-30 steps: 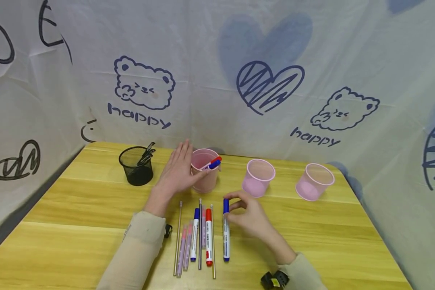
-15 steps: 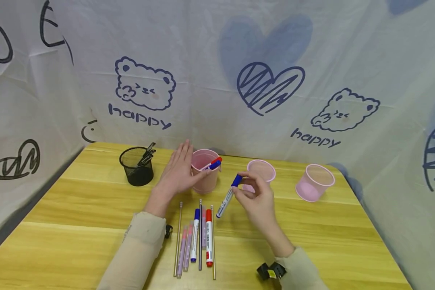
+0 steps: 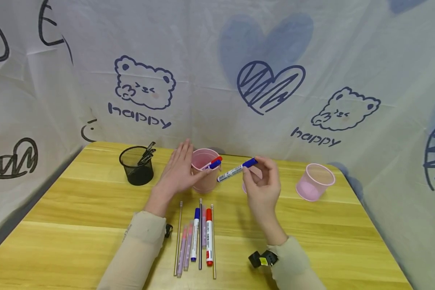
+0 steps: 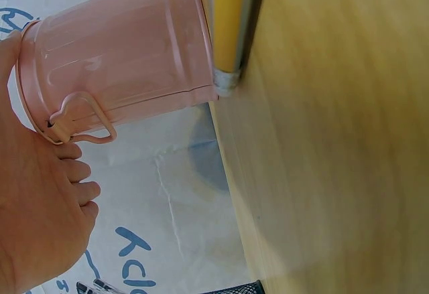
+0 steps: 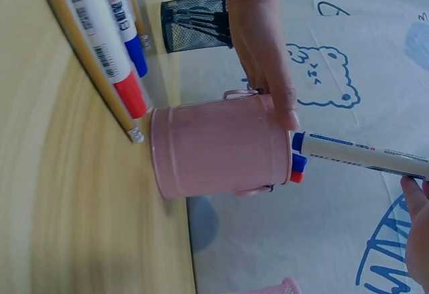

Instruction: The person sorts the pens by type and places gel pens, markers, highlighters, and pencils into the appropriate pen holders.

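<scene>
A whiteboard marker with a blue cap (image 3: 235, 171) is pinched at its capped end between thumb and fingers of my right hand (image 3: 266, 191). It hangs tilted over the table, its lower end close to the rim of a pink metal bucket (image 3: 204, 184). In the right wrist view the marker's blue end (image 5: 299, 142) is right by that rim, just above a red and a blue marker (image 5: 299, 164) that stick out of the bucket. My left hand (image 3: 179, 173) rests on the bucket's left side with straight fingers, its thumb along the front rim.
Before the bucket lie several pens and pencils, including a red marker (image 3: 209, 237) and another blue marker (image 3: 195, 235). A black mesh holder (image 3: 138, 175) with black pens stands left. Right of the bucket are a mostly hidden pink cup (image 3: 245, 187) and another pink cup (image 3: 313, 187).
My right hand has lifted the blue marker off the table and carried it up toward the bucket, tilting it nearly level. My left hand has stayed at the bucket.
</scene>
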Action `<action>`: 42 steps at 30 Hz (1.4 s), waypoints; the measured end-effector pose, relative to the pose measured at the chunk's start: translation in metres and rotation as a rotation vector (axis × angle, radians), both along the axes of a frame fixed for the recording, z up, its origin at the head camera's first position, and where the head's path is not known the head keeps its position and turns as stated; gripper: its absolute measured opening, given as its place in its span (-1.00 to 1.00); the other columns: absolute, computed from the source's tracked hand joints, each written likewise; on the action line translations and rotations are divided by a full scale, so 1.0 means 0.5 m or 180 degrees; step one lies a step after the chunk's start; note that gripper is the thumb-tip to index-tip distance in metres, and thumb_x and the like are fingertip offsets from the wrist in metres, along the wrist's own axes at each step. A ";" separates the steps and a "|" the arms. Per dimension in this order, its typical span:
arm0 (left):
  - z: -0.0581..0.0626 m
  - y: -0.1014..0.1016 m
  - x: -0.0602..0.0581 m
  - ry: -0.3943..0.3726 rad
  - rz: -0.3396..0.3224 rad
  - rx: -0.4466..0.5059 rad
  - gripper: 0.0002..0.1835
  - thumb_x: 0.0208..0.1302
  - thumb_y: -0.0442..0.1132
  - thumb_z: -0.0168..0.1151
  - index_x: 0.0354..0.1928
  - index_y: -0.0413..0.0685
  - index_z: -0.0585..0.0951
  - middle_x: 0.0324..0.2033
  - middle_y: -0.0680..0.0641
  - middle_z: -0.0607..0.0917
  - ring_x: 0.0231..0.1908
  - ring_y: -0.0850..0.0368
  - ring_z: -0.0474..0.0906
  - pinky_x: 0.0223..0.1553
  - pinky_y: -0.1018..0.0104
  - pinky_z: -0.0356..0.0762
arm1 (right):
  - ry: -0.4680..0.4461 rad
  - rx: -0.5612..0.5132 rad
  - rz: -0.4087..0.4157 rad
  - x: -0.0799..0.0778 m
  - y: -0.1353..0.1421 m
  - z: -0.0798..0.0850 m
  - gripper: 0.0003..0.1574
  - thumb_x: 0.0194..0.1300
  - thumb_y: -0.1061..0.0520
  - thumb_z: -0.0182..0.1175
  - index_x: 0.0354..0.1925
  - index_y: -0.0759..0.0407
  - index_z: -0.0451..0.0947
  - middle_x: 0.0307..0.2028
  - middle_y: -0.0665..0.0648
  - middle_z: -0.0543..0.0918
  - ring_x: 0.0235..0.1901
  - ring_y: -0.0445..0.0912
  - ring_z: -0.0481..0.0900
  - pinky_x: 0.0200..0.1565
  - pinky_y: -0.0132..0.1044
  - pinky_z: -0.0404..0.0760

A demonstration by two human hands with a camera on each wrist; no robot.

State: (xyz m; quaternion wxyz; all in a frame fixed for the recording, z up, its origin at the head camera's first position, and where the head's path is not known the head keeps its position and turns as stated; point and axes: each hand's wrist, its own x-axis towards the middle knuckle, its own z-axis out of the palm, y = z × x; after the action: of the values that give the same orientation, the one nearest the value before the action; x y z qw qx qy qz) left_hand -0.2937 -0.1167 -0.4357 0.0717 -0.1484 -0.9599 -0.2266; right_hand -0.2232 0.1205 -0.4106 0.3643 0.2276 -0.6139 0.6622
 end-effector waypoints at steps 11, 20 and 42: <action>0.001 -0.001 0.002 0.0022 -0.0001 0.0013 0.23 0.33 0.57 -0.03 0.66 -0.22 -0.11 0.67 -0.18 -0.23 0.65 -0.10 -0.38 0.63 0.00 -0.30 | 0.0096 -0.0364 -0.0073 -0.033 -0.032 0.016 -0.54 0.25 0.56 0.28 0.08 0.62 0.36 -0.04 0.06 0.56 -0.05 -0.06 0.64 -0.03 -0.30 0.76; 0.005 0.001 0.003 -0.0007 0.0006 0.0002 0.24 0.33 0.58 -0.04 0.67 -0.20 -0.15 0.67 -0.17 -0.24 0.65 -0.09 -0.39 0.63 0.02 -0.31 | -0.0124 -0.0390 -0.0030 -0.054 -0.055 0.001 -0.55 0.23 0.59 0.26 0.06 0.61 0.38 -0.04 0.08 0.54 -0.01 -0.09 0.64 -0.06 -0.36 0.76; 0.001 0.002 0.000 0.0043 0.0018 -0.0010 0.22 0.34 0.54 0.00 0.66 -0.25 -0.09 0.67 -0.20 -0.21 0.65 -0.12 -0.37 0.63 -0.02 -0.29 | -0.0603 0.0075 0.0176 -0.094 -0.086 -0.056 -0.67 0.34 0.51 0.26 0.06 0.55 0.51 0.02 0.48 0.57 0.00 0.27 0.67 -0.01 -0.26 0.77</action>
State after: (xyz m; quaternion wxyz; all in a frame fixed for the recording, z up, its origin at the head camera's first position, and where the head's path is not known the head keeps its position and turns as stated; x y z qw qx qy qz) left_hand -0.2937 -0.1159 -0.4349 0.0786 -0.1473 -0.9602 -0.2239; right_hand -0.2705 0.0774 -0.4387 0.2835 0.1851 -0.6469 0.6833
